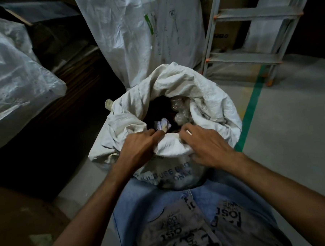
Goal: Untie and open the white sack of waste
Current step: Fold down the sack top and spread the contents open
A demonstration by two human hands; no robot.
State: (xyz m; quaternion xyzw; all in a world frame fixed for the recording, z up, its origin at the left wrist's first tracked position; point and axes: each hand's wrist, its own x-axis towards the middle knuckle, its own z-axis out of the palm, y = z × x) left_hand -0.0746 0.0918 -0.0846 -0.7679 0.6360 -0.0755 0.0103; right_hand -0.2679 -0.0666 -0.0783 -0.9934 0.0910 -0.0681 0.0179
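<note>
A: Where is the white sack [209,101], and what does it look like?

B: It stands on a grey floor [299,134] directly in front of the person, pressed against the knees of their blue jeans [158,198]. It is woven white plastic, creased and smudged grey. Its mouth is open, with the top rolled outward into a thick, rumpled collar. Blue printed lettering, only partly readable, runs across the near side just below both hands.

A: What are the hands doing?

B: The left hand [140,146] has its fingers curled over the near rim and grips a fold of the fabric. The right hand [208,146], just beside it, also has bent fingers, pinching the same rolled edge. A hump of white cloth bulges up between the two hands.

A: Can the contents be seen?

B: Partly. Just beyond the left hand's fingertips lies a crumpled ball of paper [162,125]. Beyond the right hand sit wads of clear plastic [180,110]. The rest of the inside is dark.

A: And around it?

B: Far beyond the hands a second, taller white sack [134,39] stands upright. Ahead and to the right of the right hand is a grey stepladder [248,58], with a green line [251,107] painted on the floor. Well off to the left of the left hand a large bundle in translucent plastic [14,74] rests in shadow.
</note>
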